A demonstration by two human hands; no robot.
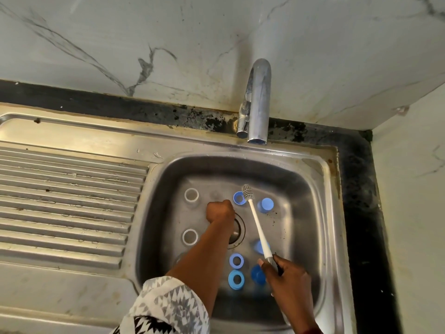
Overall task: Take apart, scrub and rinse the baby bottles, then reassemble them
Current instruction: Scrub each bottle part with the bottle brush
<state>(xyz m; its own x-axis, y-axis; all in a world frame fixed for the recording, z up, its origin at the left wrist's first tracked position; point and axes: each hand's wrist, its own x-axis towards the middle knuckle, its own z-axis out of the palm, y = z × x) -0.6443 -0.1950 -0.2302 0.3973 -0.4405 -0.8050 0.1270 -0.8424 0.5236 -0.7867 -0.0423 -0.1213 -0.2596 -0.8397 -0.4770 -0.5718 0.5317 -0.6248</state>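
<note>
Right hand [286, 278] is gripping the bottle brush [255, 225], whose bristles are lying beyond the drain [238, 231]. Left hand [220, 210] is curling beside the drain; whether it holds anything cannot be told. Clear bottles [191, 195] are standing left of the drain, with blue rings [236, 260] and blue caps [265, 205] to its right.

I count two clear bottles [191, 195] in the sink [320, 179], three blue rings [236, 260], three blue caps [265, 205], one brush [257, 225] and one tap [258, 102].
</note>
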